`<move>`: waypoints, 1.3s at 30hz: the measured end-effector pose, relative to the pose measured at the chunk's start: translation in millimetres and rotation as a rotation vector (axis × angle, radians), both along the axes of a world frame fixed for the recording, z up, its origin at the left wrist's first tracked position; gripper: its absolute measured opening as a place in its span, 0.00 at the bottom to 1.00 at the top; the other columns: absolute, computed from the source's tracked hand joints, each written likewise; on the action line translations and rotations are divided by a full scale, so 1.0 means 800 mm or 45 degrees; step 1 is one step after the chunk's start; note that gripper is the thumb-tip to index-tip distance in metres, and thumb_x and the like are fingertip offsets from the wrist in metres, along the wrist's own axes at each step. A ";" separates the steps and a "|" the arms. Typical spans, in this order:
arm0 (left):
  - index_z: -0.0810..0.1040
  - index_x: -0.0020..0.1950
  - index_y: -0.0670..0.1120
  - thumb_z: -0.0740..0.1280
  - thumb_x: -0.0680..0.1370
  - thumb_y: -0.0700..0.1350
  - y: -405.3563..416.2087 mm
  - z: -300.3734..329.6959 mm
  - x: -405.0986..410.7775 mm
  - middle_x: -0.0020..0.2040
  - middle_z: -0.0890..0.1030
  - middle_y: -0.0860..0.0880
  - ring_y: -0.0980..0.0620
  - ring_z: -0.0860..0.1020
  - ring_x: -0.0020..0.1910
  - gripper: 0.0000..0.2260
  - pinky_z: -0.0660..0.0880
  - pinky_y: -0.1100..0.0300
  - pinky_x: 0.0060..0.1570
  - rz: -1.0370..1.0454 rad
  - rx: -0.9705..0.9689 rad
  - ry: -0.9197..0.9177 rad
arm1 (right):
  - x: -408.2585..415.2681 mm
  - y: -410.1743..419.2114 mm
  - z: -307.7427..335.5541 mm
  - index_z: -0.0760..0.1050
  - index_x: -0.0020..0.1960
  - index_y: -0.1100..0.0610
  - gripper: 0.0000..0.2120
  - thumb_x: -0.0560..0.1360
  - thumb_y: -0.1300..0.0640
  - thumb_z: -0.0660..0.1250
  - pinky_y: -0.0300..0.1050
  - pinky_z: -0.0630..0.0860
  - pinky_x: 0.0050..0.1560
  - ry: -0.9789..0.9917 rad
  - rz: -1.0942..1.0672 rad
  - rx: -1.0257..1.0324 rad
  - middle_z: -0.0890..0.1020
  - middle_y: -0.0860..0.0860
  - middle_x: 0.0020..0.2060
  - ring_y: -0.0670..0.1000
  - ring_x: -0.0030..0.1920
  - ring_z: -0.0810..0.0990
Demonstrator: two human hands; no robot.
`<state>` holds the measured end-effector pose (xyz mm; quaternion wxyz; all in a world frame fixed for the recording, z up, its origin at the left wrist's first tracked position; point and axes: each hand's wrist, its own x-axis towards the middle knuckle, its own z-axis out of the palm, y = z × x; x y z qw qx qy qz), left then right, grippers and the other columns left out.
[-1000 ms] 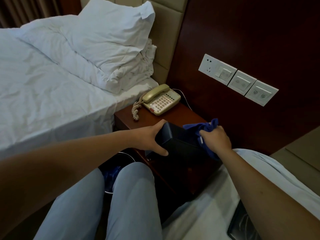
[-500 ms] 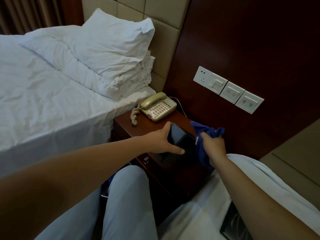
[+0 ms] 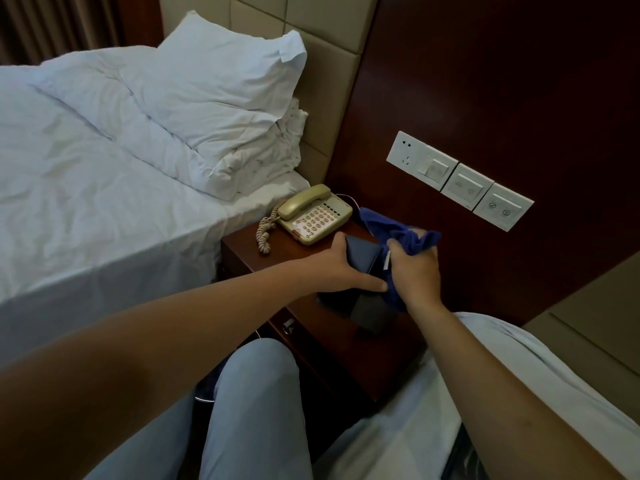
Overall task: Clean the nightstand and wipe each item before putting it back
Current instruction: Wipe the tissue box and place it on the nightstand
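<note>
I see a dim hotel bedroom. A bed (image 3: 86, 209) with rumpled white sheets fills the left side, with two white pillows (image 3: 214, 109) stacked against a beige padded headboard (image 3: 325, 74). To the right of the headboard runs a dark reddish wood wall panel (image 3: 502, 81) carrying a row of white plates: a power socket with a switch (image 3: 420, 162) and two more switch plates (image 3: 485, 195) just beside it. Brown curtains (image 3: 59, 26) hang in the far left corner. At the right edge lies a tan surface (image 3: 595, 306), too dark for me to identify.
</note>
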<state>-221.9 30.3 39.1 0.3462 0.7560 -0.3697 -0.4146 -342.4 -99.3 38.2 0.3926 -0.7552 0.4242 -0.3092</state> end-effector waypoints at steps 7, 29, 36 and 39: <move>0.33 0.82 0.51 0.80 0.67 0.65 0.011 -0.017 0.025 0.77 0.64 0.49 0.48 0.71 0.69 0.64 0.74 0.52 0.67 0.138 -0.036 0.242 | -0.003 -0.007 -0.073 0.65 0.73 0.58 0.34 0.75 0.42 0.70 0.58 0.75 0.62 0.122 -0.301 0.481 0.73 0.58 0.66 0.63 0.62 0.77; 0.42 0.83 0.57 0.47 0.79 0.74 0.036 -0.037 0.017 0.80 0.63 0.42 0.36 0.66 0.76 0.38 0.67 0.36 0.73 0.493 0.014 0.413 | -0.003 0.010 -0.084 0.71 0.67 0.50 0.38 0.61 0.33 0.67 0.61 0.79 0.59 0.258 -0.082 0.407 0.77 0.54 0.60 0.59 0.52 0.81; 0.41 0.85 0.46 0.49 0.84 0.66 0.000 -0.012 0.003 0.82 0.58 0.38 0.37 0.61 0.80 0.37 0.58 0.46 0.79 0.638 0.013 0.351 | 0.049 0.047 0.002 0.72 0.55 0.36 0.25 0.59 0.31 0.69 0.55 0.81 0.55 -0.017 0.156 0.288 0.80 0.48 0.57 0.52 0.52 0.83; 0.40 0.84 0.46 0.49 0.84 0.67 0.004 -0.011 0.006 0.83 0.57 0.37 0.36 0.60 0.80 0.38 0.59 0.44 0.78 0.612 0.007 0.359 | 0.033 0.057 -0.009 0.72 0.55 0.38 0.21 0.65 0.34 0.68 0.54 0.80 0.55 -0.044 0.165 0.200 0.79 0.50 0.57 0.51 0.53 0.82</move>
